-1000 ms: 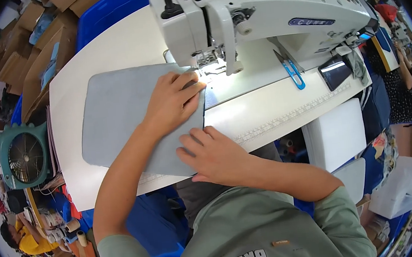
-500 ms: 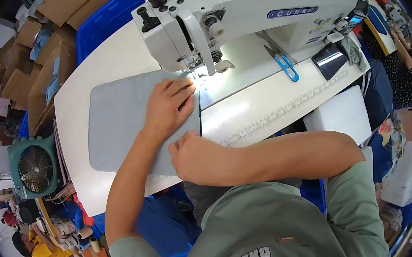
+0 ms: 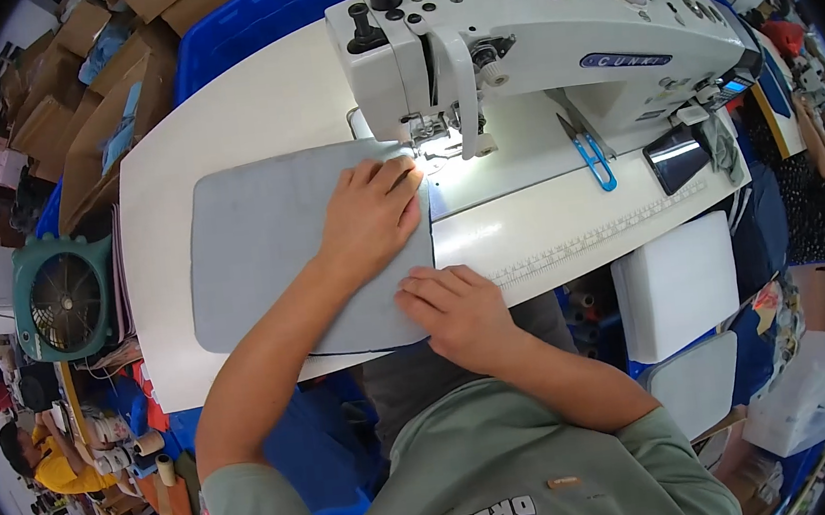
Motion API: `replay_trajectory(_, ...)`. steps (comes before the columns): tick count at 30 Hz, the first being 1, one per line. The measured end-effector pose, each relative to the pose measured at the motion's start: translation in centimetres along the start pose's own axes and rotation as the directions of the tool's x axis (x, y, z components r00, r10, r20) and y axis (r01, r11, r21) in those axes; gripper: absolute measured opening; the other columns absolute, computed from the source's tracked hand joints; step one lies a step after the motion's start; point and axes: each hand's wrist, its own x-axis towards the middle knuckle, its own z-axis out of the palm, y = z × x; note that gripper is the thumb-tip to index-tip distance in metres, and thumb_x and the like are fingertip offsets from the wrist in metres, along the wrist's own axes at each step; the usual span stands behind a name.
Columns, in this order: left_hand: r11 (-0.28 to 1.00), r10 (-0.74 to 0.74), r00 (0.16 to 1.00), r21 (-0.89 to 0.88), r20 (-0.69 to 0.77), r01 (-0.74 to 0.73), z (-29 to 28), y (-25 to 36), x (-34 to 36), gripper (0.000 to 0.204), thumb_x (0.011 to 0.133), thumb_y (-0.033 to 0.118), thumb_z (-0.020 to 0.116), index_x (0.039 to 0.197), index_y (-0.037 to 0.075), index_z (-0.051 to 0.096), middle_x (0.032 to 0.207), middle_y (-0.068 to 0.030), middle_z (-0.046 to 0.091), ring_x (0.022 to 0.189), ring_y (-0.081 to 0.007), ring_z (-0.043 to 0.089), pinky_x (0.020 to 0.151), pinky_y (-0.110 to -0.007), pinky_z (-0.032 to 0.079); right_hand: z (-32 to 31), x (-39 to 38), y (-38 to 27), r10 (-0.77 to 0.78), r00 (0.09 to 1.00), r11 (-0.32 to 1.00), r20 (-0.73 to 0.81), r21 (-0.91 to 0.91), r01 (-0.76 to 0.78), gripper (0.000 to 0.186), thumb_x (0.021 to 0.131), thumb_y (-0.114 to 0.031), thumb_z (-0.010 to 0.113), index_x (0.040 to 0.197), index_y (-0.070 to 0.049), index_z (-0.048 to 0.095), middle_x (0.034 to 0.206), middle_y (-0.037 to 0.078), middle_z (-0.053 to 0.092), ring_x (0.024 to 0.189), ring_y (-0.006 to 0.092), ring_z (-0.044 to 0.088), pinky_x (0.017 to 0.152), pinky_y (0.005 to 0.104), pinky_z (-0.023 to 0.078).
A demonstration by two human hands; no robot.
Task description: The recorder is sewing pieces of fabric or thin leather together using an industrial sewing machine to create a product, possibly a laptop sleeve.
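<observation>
A grey fabric panel [image 3: 265, 243] with rounded corners and a dark edge lies flat on the white sewing table. Its far right corner is at the lit needle area of a white sewing machine [image 3: 551, 42]. My left hand [image 3: 373, 216] lies on the panel, fingers bent and slightly apart, their tips pressing close beside the presser foot [image 3: 436, 144]. Nearer to me, my right hand [image 3: 461, 315] rests over the panel's right edge. Its fingers are stretched out and open, the tips touching the fabric; the thumb is partly hidden.
Blue-handled scissors [image 3: 593, 160] and a dark phone [image 3: 677, 157] lie right of the machine. A printed ruler strip [image 3: 591, 237] runs along the near table edge [image 3: 536, 285]. At left stand a green fan [image 3: 65, 299] and cardboard boxes [image 3: 141, 115]; a co-worker in yellow [image 3: 62, 465] sits beyond.
My right hand has gone from a closed fist on the panel's near edge to spread fingers, slightly right. My left hand stays on the panel near the needle. The whole view has shifted.
</observation>
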Motion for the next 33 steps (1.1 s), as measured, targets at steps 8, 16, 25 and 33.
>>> replay_trajectory(8,0.978,-0.124,0.992,0.163,-0.025,0.127,1.9,3.5,0.6,0.03,0.089,0.015,0.071,0.117,0.002,0.072,0.125,-0.0117,0.068,0.108,-0.0301,0.064,0.088,-0.045,0.051,-2.9,-3.1,4.6,0.051,0.998,0.987,0.037,0.149,-0.056,0.055,0.064,0.002,0.071,0.117,-0.008,0.072,0.13,0.006,0.07,0.126,0.0258,0.066,0.099,0.0405,0.055)
replay_trajectory(16,0.947,-0.243,0.947,-0.159,0.21,0.279,-2.0,5.5,-3.2,0.037,0.092,0.011,0.072,0.127,0.0,0.072,0.15,-0.0202,0.061,0.14,-0.0418,0.055,0.117,-0.049,0.043,-6.8,-8.9,3.8,0.281,0.947,0.954,-0.157,0.15,-0.259,0.048,0.068,0.01,0.066,0.114,-0.004,0.075,0.12,0.011,0.075,0.109,0.0337,0.072,0.09,0.043,0.059)
replay_trajectory(25,0.948,-0.303,0.847,0.049,0.436,0.314,-6.7,11.7,-11.2,0.064,0.082,0.003,0.077,0.144,0.005,0.062,0.16,-0.0127,0.053,0.141,-0.0401,0.048,0.118,-0.05,0.04,-24.6,-38.1,11.7,0.927,0.315,0.118,-0.205,-0.638,-0.761,0.062,0.084,0.004,0.069,0.144,-0.011,0.061,0.144,0.012,0.064,0.128,0.0342,0.063,0.103,0.0432,0.054)
replay_trajectory(33,0.891,-0.2,0.857,-0.275,0.476,0.361,-9.3,8.0,-10.4,0.06,0.077,0.023,0.087,0.13,0.0,0.072,0.15,-0.0135,0.062,0.134,-0.0381,0.055,0.114,-0.046,0.043,-25.7,-43.2,14.9,0.873,0.456,0.463,0.172,-0.585,-0.665,0.087,0.08,0.006,0.071,0.161,-0.013,0.046,0.159,0.014,0.054,0.145,0.037,0.052,0.118,0.0443,0.044)
